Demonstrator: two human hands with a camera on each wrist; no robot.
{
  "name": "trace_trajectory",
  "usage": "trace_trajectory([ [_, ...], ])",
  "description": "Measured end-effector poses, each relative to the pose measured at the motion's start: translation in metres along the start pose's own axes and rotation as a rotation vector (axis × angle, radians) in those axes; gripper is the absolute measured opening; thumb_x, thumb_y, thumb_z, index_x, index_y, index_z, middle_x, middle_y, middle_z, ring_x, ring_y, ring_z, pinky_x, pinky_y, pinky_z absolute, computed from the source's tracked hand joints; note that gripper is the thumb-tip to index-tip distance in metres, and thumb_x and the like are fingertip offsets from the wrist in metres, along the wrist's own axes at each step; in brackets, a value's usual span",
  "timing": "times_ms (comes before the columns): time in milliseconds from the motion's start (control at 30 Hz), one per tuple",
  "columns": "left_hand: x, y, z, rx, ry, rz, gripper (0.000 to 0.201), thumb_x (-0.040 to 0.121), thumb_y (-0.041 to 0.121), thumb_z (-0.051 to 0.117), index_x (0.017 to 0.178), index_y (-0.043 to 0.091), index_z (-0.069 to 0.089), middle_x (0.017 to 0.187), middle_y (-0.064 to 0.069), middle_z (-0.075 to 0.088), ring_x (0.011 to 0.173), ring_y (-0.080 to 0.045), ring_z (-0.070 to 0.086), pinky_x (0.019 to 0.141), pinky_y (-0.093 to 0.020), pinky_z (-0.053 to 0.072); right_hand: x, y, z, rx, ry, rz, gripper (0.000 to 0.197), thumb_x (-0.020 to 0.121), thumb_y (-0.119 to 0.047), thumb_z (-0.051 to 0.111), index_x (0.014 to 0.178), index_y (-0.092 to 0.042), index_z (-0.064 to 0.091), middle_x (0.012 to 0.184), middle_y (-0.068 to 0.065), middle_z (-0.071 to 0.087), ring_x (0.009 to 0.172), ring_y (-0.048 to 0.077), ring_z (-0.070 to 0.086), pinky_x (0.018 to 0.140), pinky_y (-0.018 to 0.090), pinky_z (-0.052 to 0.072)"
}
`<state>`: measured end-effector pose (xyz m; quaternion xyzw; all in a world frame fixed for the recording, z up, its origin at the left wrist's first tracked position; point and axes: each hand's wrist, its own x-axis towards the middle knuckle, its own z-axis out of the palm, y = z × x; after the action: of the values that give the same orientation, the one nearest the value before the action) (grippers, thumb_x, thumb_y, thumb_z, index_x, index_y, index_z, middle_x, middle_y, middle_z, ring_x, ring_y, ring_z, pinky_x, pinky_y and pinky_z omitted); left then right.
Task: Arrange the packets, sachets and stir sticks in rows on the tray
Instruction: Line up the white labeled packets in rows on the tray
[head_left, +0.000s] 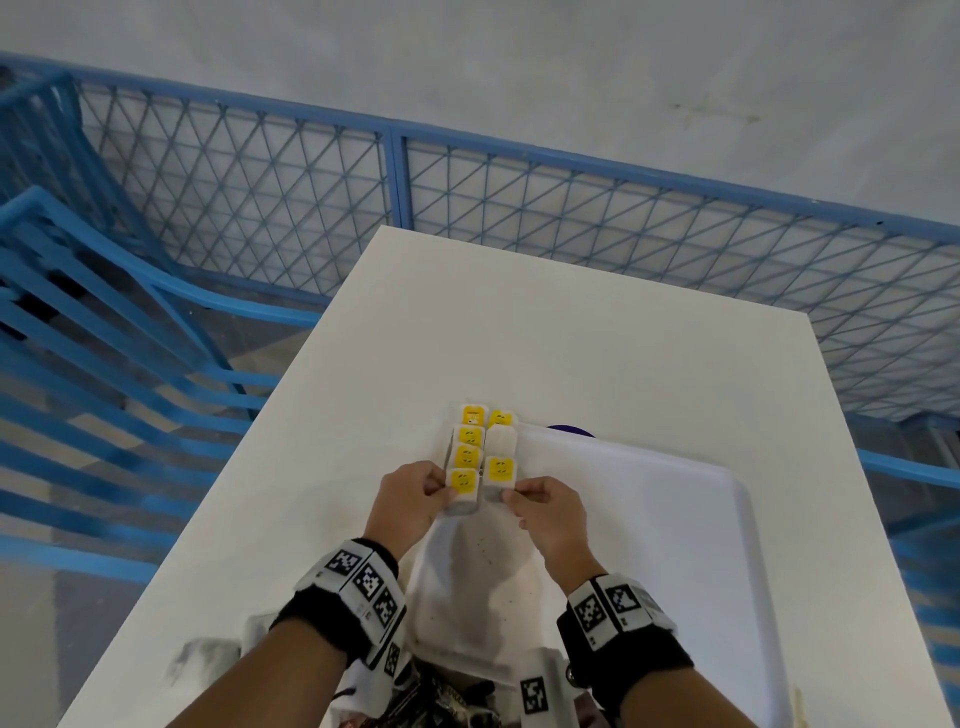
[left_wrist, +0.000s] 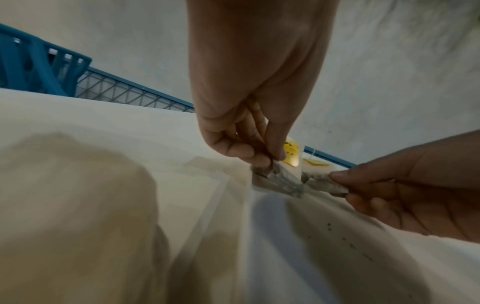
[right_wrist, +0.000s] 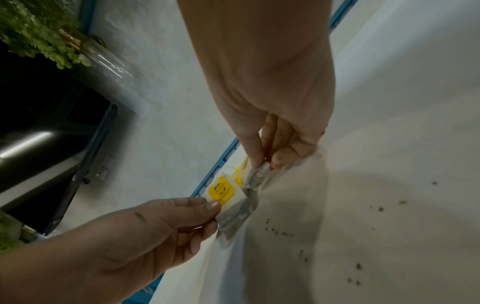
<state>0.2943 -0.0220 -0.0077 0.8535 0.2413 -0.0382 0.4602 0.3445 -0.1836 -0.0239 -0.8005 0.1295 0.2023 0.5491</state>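
Observation:
Several white sachets with yellow labels (head_left: 467, 439) lie in two short columns at the far left corner of the white tray (head_left: 649, 519). My left hand (head_left: 439, 486) pinches the nearest sachet of the left column (head_left: 462, 486) at its left edge. My right hand (head_left: 511, 496) pinches the near end of the nearest sachet in the right column (head_left: 500, 470). In the left wrist view the left hand (left_wrist: 265, 158) holds a sachet (left_wrist: 285, 176). In the right wrist view the right hand (right_wrist: 265, 164) nips the grey sachet end (right_wrist: 257, 174), while the left hand (right_wrist: 214, 205) holds the yellow-labelled one (right_wrist: 223, 191).
The tray sits on a white table (head_left: 571, 322), with a purple object (head_left: 570, 431) just behind its far edge. Dark specks (head_left: 485, 558) dot the tray floor. A heap of mixed items (head_left: 457, 701) lies at the near edge. Blue mesh fencing (head_left: 467, 208) and blue chairs (head_left: 104, 338) surround the table.

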Motion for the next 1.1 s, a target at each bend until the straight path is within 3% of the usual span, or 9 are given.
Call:
trace_trajectory([
  [133,0.003,0.0,0.001,0.003,0.018,0.022,0.014,0.083,0.01,0.068,0.079,0.014,0.055,0.065,0.004,0.057,0.066,-0.013,0.052,0.053,-0.003,0.037,0.002,-0.002,0.003,-0.044,0.021,-0.027,0.015,0.074,-0.019,0.076,0.072,-0.022,0.061,0.077,-0.004,0.067,0.075,0.012,0.061,0.076,0.029,0.05],
  [300,0.007,0.0,0.004,-0.038,0.058,0.027,0.016,0.081,0.006,0.067,0.08,0.015,0.054,0.065,0.004,0.056,0.065,-0.014,0.053,0.053,-0.004,0.039,0.004,-0.003,0.005,-0.056,0.046,-0.032,0.014,0.074,-0.021,0.075,0.073,-0.021,0.061,0.074,-0.008,0.065,0.074,0.011,0.06,0.071,0.024,0.046],
  [500,0.007,0.003,0.003,-0.047,0.059,0.027,0.025,0.079,0.004,0.068,0.092,0.016,0.049,0.071,0.001,0.056,0.071,-0.022,0.057,0.069,-0.03,0.049,0.005,-0.004,0.008,-0.121,0.055,-0.08,0.011,0.078,-0.02,0.072,0.081,-0.015,0.062,0.073,-0.008,0.061,0.066,0.0,0.053,0.055,0.004,0.04],
  [567,0.006,0.002,0.001,-0.038,0.08,0.036,0.023,0.081,0.006,0.066,0.092,0.017,0.049,0.076,-0.001,0.057,0.071,-0.02,0.059,0.064,-0.022,0.047,0.005,-0.004,0.008,-0.135,0.055,-0.093,0.012,0.078,-0.019,0.072,0.083,-0.012,0.064,0.075,-0.006,0.061,0.065,-0.001,0.051,0.055,-0.002,0.037],
  [633,0.003,0.002,-0.005,-0.016,0.096,0.054,0.018,0.084,0.006,0.063,0.091,0.017,0.05,0.085,-0.002,0.057,0.067,-0.014,0.057,0.058,-0.009,0.041,0.004,-0.004,0.007,-0.13,0.062,-0.101,0.013,0.077,-0.02,0.073,0.084,-0.012,0.064,0.075,-0.007,0.06,0.067,0.002,0.052,0.056,0.0,0.038],
  [767,-0.012,0.003,-0.031,-0.107,0.084,0.081,0.018,0.087,0.003,0.059,0.086,0.02,0.056,0.089,-0.002,0.06,0.067,-0.017,0.062,0.055,-0.006,0.041,-0.005,-0.006,0.002,-0.091,0.067,-0.122,0.011,0.079,-0.022,0.07,0.085,-0.016,0.063,0.075,-0.011,0.059,0.071,0.005,0.055,0.06,0.009,0.038],
  [867,-0.037,-0.001,-0.062,-0.229,0.079,0.084,0.019,0.087,0.004,0.061,0.085,0.023,0.06,0.087,-0.001,0.064,0.067,-0.009,0.062,0.058,-0.008,0.043,-0.027,-0.007,0.001,-0.104,-0.029,-0.189,0.004,0.083,-0.018,0.066,0.08,-0.021,0.063,0.074,-0.014,0.061,0.07,0.003,0.056,0.058,0.007,0.04],
  [967,-0.068,-0.018,-0.092,-0.212,0.141,0.032,0.011,0.087,0.011,0.063,0.089,0.022,0.064,0.087,0.003,0.067,0.073,-0.016,0.063,0.062,-0.013,0.046,-0.057,-0.005,0.006,-0.14,-0.191,-0.278,0.016,0.083,-0.015,0.065,0.074,-0.026,0.061,0.07,-0.013,0.061,0.06,-0.006,0.054,0.059,0.004,0.041],
  [1100,-0.107,-0.054,-0.112,-0.104,0.198,-0.04,0.021,0.086,0.007,0.064,0.086,0.027,0.062,0.092,0.003,0.067,0.082,-0.018,0.063,0.066,-0.011,0.047,-0.087,0.002,0.023,-0.332,-0.449,-0.429,0.007,0.086,-0.016,0.062,0.083,-0.022,0.065,0.074,-0.013,0.058,0.065,-0.005,0.054,0.062,0.006,0.041],
])
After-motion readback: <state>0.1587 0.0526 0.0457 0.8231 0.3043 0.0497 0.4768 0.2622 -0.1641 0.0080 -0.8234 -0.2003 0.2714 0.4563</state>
